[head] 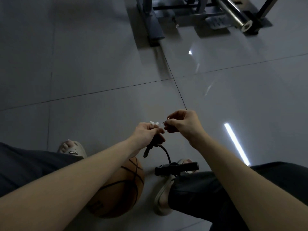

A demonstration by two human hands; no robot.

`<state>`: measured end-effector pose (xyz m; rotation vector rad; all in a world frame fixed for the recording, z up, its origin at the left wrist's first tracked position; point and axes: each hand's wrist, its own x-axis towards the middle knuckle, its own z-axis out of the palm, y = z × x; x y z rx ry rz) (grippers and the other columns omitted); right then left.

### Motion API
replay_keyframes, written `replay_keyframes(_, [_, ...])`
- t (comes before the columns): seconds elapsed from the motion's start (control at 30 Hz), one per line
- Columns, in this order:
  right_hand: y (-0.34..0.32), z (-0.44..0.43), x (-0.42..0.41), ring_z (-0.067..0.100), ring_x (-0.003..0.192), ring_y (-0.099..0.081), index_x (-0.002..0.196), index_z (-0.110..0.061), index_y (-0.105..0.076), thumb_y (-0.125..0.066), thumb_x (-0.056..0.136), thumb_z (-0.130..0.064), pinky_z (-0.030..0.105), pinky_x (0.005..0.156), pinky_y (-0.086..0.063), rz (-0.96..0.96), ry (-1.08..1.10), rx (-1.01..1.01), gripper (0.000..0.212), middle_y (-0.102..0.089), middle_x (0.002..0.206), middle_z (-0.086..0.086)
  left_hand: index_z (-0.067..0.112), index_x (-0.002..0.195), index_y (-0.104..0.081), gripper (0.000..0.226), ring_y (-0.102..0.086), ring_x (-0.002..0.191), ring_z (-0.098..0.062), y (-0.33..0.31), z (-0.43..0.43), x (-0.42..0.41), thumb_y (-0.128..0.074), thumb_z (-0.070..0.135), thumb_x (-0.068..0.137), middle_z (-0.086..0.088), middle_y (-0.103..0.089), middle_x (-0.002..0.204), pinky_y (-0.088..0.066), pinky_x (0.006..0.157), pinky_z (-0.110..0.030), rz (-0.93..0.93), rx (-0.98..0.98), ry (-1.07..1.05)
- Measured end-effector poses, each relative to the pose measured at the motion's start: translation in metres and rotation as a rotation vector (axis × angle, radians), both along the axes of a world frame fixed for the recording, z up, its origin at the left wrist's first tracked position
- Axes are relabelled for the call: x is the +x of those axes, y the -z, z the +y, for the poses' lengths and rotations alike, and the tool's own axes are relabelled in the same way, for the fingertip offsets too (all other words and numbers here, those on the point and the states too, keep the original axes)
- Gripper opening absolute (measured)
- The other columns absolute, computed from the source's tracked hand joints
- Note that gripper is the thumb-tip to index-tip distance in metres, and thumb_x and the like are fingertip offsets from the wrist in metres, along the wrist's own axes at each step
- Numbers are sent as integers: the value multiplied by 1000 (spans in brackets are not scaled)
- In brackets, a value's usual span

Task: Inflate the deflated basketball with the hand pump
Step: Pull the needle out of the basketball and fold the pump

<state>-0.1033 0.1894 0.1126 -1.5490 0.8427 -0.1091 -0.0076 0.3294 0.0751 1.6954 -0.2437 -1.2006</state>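
The needle-fitting step is judged to be in hand. A thin metal inflation needle is pinched between the fingertips of the right hand, and the black hose connector is gripped in the curled left hand. The two are held close together, apparently not yet joined. A black rubber hose is seen curving down to the black T-shaped pump handle. The orange-brown basketball with black seams is seen resting on the grey tiled floor, beneath the left forearm. Next, the needle's base would need to be aligned with the connector and screwed in. Lettering on the ball and on the beige slide sandal cannot be read.
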Motion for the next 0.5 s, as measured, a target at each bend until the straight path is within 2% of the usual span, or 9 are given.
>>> replay_keyframes(0.07, [2, 1, 0, 28, 76, -74, 96, 3, -67, -69, 87, -3, 42, 73, -61, 5, -16, -23, 11, -74, 84, 17, 3, 100, -71, 19, -75, 76, -27, -1, 0, 0, -61, 18, 99, -15, -76, 81, -59, 78, -44, 1, 1, 10])
replay_keyframes(0.2, [5, 1, 0, 26, 73, -74, 95, 3, -68, -68, 87, -2, 43, 73, -62, 20, -35, -76, 9, -74, 83, 16, 2, 105, -71, 19, -75, 75, -24, -3, 2, 1, -61, 18, 99, -15, -77, 83, -61, 68, -33, 10, 2, 13])
replay_keyframes(0.37, [8, 1, 1, 23, 72, -74, 95, 1, -69, -69, 88, -3, 42, 72, -62, 39, -53, -151, 8, -74, 82, 13, 3, 105, -71, 18, -75, 79, -28, -2, 3, 1, -61, 17, 99, -15, -77, 84, -62, 78, -41, 10, 2, 11])
replay_keyframes(0.43, [12, 1, 1, 18, 70, -73, 94, -2, -70, -70, 87, -5, 40, 70, -62, 52, -93, -255, 8, -74, 81, 9, 3, 105, -71, 18, -75, 80, -30, -2, 4, 1, -62, 17, 99, -15, -77, 83, -61, 78, -42, 2, -5, 7])
replay_keyframes(0.5, [14, 3, 1, 11, 69, -72, 95, -8, -72, -70, 87, -10, 32, 70, -61, 74, -180, -453, 9, -73, 80, 1, 3, 103, -71, 16, -75, 76, -29, -2, 3, 0, -62, 16, 99, -15, -76, 82, -61, 73, -40, -28, 3, 3])
